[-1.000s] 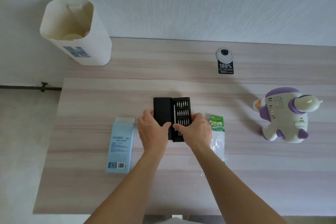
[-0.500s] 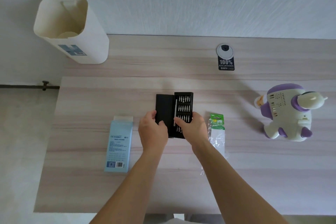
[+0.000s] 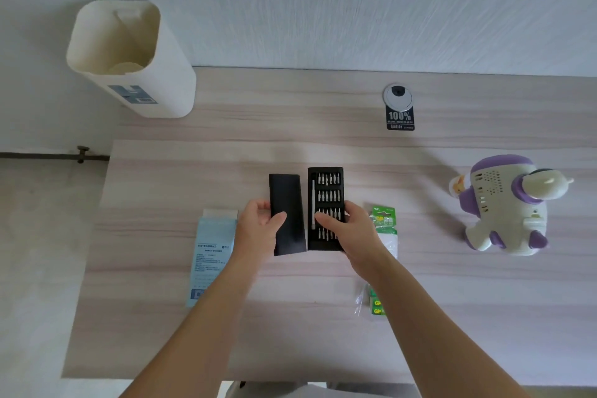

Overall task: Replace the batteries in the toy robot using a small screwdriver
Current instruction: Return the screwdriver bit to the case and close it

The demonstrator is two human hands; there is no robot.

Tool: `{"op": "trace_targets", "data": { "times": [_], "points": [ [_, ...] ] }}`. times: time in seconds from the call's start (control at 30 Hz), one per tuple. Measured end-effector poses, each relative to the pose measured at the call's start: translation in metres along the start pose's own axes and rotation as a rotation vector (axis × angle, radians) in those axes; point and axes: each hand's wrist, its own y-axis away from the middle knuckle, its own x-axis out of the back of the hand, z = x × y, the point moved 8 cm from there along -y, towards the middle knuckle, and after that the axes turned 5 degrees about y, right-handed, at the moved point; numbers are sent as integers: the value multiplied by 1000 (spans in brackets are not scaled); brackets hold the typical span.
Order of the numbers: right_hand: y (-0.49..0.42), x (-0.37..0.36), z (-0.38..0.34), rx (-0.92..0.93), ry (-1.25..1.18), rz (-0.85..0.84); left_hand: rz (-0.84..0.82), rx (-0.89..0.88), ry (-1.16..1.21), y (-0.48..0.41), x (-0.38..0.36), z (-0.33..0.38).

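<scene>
Centre of frame: left hand gripping black sleeve, thumb across its front, fingers curled round its left edge. Sleeve slightly tilted, lower end leaning right, nearly meeting bit tray at the bottom, a narrow gap between them higher up. Right hand gripping the tray from its right side, thumb laid over the lower rows of bits, fingers wrapped behind the right edge. Tray upright in the frame, rows of silver bits on the right, slim screwdriver lying lengthwise along its left channel, thumb tip just beside the lower end of it. Whether tray and sleeve rest on the surface or hang just above it: cannot tell.

Right of frame, well apart from both hands: toy robot, white with purple trim, lying on the surface, perforated grille toward the camera. Just right of the right hand, partly hidden by the forearm: batteries in a green and clear pack, more of the pack showing lower down beside the arm. Left of the left wrist: pale blue box, flat, partly covered by the forearm.

Upper left: cream bin, open top. Upper centre-right on the surface: round grommet with a black label reading 100% just below it.
</scene>
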Motion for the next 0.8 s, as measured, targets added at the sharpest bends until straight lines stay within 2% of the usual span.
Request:
{"op": "trace_targets", "data": {
  "times": [0.17,0.27,0.37,0.5,0.63,0.8],
  "points": [
    [29,15,-22,35,-119,-16,-90,124,330,29,11,20],
    [54,20,-41,78,-145,-7,-173,107,514,60,16,50],
    [84,15,-61,133,-160,-20,-245,36,576,92,17,78],
    [119,2,-84,181,-235,-62,-275,-100,497,129,17,102],
    [144,-6,-99,243,-273,-79,-186,-225,313,145,26,108],
    [161,-6,-105,335,-243,-14,-149,-368,77,152,34,118]
  ]
}}
